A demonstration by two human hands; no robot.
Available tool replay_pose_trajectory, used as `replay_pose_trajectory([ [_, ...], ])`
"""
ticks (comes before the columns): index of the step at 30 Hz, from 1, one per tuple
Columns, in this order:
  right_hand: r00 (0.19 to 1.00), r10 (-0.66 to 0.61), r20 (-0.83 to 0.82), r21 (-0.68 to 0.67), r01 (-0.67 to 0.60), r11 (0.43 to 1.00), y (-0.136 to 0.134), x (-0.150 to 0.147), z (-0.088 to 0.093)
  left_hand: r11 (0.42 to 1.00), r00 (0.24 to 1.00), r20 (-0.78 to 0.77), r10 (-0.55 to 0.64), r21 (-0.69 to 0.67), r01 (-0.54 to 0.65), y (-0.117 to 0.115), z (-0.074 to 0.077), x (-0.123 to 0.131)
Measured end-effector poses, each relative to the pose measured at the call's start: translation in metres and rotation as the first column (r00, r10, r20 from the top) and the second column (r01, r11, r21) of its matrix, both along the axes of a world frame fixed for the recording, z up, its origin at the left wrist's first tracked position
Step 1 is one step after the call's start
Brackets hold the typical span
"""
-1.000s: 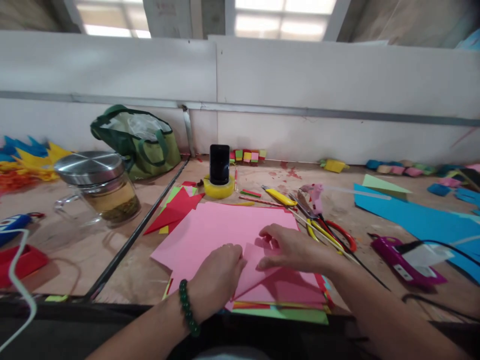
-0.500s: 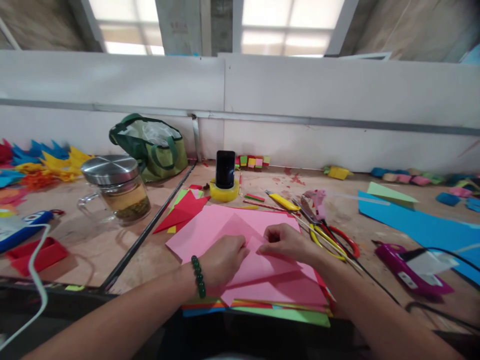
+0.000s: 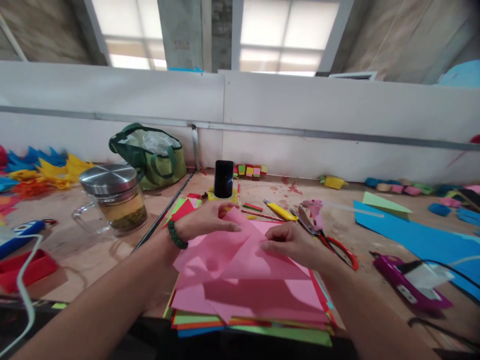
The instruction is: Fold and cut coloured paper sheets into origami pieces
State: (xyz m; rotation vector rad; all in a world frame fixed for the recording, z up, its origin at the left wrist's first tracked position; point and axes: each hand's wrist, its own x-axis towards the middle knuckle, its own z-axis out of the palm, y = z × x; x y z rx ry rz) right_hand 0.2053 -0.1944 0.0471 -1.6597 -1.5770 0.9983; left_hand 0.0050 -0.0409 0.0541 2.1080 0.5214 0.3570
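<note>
A pink sheet of paper (image 3: 240, 255), partly folded, is lifted a little above a stack of coloured paper (image 3: 247, 315) at the table's near edge. My left hand (image 3: 204, 222), with a green bead bracelet on the wrist, pinches the sheet's far upper corner. My right hand (image 3: 290, 242) is closed on the sheet's right side at the fold. Both hands hold the same sheet.
A glass mug with a steel lid (image 3: 112, 200) and a green bag (image 3: 150, 152) stand at the left. A phone (image 3: 224, 178) stands on a tape roll. Scissors (image 3: 330, 240), a yellow knife (image 3: 279, 211), a purple glue gun (image 3: 408, 282) and blue paper (image 3: 420, 225) lie right.
My left hand has moved up and away, lifting the pink sheet's corner off the stack. The right hand stays on the fold. The camera has tilted up slightly.
</note>
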Motion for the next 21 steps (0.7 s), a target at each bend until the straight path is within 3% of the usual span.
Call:
replay_pose_trajectory([
  [3, 0.999, -0.025, -0.031, -0.005, 0.024, 1.000, -0.004, -0.010, 0.001, 0.911, 0.985, -0.025, -0.170, -0.385, 0.147, 0.008, -0.014, 0.001],
  [5, 0.999, -0.037, -0.010, -0.014, 0.037, 0.999, -0.006, -0.015, 0.001, 0.857, 0.984, 0.024, -0.177, -0.488, 0.166, 0.008, -0.023, 0.002],
  [11, 1.000, -0.027, -0.007, -0.051, 0.027, 0.998, -0.006, -0.015, -0.006, 0.806, 0.976, 0.010, -0.219, -0.562, 0.186, 0.009, -0.039, 0.005],
  [16, 0.999, 0.006, -0.045, -0.085, -0.010, 0.996, -0.005, -0.011, -0.019, 0.719, 0.973, -0.020, -0.229, -0.677, 0.156, 0.014, -0.042, 0.003],
  [21, 0.995, 0.033, -0.091, -0.145, -0.046, 0.988, -0.005, -0.015, -0.029, 0.801, 0.975, 0.069, -0.212, -0.559, 0.214, 0.012, -0.035, 0.003],
])
